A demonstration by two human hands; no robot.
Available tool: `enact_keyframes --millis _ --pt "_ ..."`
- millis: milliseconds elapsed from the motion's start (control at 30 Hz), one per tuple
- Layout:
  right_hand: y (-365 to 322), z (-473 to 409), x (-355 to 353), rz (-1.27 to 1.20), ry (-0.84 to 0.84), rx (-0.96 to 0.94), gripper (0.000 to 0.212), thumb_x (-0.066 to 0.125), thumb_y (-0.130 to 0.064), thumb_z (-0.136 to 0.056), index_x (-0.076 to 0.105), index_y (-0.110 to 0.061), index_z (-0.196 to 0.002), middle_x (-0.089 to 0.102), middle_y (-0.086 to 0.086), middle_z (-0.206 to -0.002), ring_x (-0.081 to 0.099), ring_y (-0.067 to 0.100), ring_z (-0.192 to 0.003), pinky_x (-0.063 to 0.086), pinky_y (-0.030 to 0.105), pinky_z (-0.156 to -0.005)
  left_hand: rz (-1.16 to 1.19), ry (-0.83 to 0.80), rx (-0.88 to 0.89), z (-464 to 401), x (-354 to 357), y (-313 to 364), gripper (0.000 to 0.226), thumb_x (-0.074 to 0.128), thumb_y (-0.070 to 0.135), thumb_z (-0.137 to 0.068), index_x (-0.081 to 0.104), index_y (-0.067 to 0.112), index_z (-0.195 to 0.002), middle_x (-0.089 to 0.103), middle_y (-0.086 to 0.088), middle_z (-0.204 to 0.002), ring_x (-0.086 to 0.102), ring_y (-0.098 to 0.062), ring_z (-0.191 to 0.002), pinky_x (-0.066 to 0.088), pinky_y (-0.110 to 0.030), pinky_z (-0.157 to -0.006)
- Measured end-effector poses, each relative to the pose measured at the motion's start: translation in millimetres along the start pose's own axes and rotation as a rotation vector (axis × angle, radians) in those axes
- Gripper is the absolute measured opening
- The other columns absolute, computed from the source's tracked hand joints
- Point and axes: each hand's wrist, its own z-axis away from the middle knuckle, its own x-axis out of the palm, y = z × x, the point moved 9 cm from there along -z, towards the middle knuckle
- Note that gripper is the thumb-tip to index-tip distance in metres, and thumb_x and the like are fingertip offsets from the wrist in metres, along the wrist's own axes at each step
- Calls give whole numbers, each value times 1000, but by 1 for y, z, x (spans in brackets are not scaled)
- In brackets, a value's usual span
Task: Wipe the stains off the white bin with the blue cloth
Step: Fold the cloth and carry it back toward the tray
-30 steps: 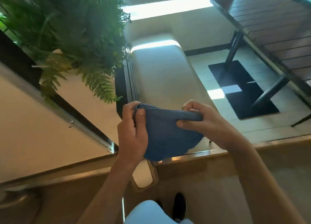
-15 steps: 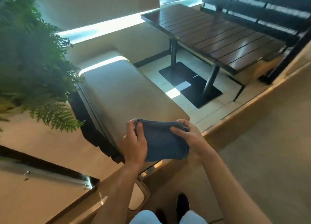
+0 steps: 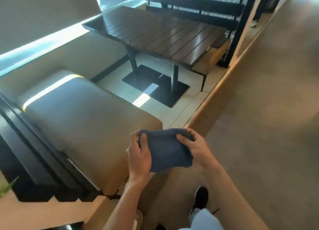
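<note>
Tan floor (image 3: 269, 109) fills the right side of the view, soft with motion blur. Left of it a padded beige bench seat (image 3: 82, 119) runs away from the camera, its far end lit by a bright strip. Beyond that stands a dark slatted wooden table (image 3: 155, 34) on black posts and a flat black base plate (image 3: 155, 88), over pale tiles.

Low and centre, in front of the person and level with the near corner of the bench, the blue cloth (image 3: 166, 150) is stretched between both hands. It is folded into a rough rectangle whose long axis runs left to right across the view, the gathered top edge facing away from the camera and the loose lower edge hanging toward it. The left hand (image 3: 139, 153) pinches the cloth's left end, thumb on top and fingers curled behind it; the right hand (image 3: 195, 145) grips the right end, fingers closed over the upper corner. Both grips hide the cloth's corners.

A black shoe (image 3: 201, 198) and pale trouser leg (image 3: 205, 219) show at the bottom edge, cut off. The white bin cannot be made out anywhere.
</note>
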Motion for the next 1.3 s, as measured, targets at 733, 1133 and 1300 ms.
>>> enact_keyframes --millis 733,1133,1300 --pt "-135 -148 -259 -333 144 -19 47 77 -11 -85 63 -26 -128 71 1 -123 68 24 -113 56 43 -97 -76 -167 36 -86 328 88 18 41 33 -108 51 38 -122 59 21 -109 62 -4 -100 55 -19 -76" --pt "-209 -301 -399 -5 53 140 21 70 -7 -91 71 -3 -111 75 17 -106 71 33 -105 57 39 -89 -34 -257 30 -192 536 120 19 48 28 -106 55 44 -112 64 28 -99 59 8 -97 54 -25 -84" --pt "-257 -370 -462 258 146 187 11 72 -25 -93 73 -17 -100 79 0 -93 72 20 -99 58 39 -91 -45 -325 23 -245 624 148 23 49 25 -106 54 47 -107 62 32 -96 57 15 -98 51 -19 -82"
